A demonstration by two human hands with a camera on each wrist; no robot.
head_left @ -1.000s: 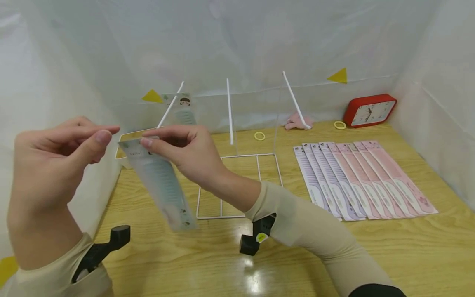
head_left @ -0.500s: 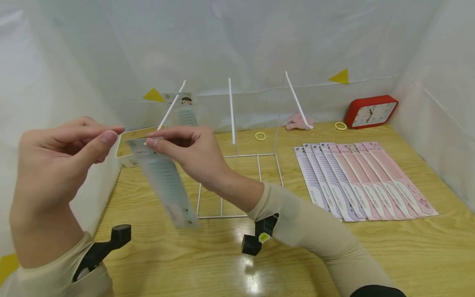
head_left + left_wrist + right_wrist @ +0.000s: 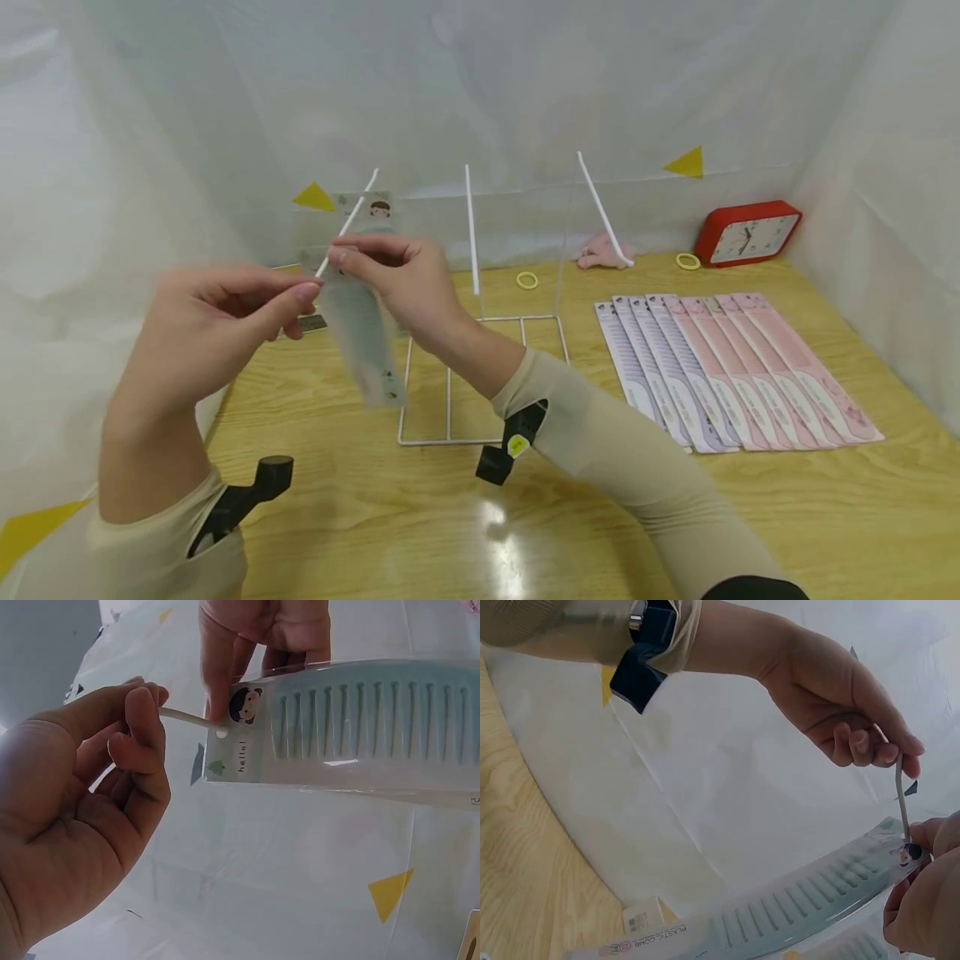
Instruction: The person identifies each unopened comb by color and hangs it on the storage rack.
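Note:
In the head view my left hand (image 3: 210, 333) pinches the front tip of the white rod (image 3: 351, 217) at the left of a wire display rack (image 3: 448, 408). My right hand (image 3: 408, 279) pinches the top of a green plastic comb (image 3: 358, 329) in a clear sleeve, which hangs down at a slant. The left wrist view shows the rod reaching from my left fingertips to the hole in the sleeve of the comb (image 3: 375, 724), beside a printed face. Farther back on the same rod hangs another sleeved green comb (image 3: 380, 210).
Two more rods, a middle rod (image 3: 472, 233) and a right rod (image 3: 603, 208), stick forward. Purple combs (image 3: 645, 367) and pink combs (image 3: 772, 367) lie fanned at right. Behind are a red clock (image 3: 750, 233), yellow rings (image 3: 527, 281) and a pink object (image 3: 597, 250).
My left hand has moved right and now pinches the rod's tip. The right hand has carried the comb slightly up and right, to the rod.

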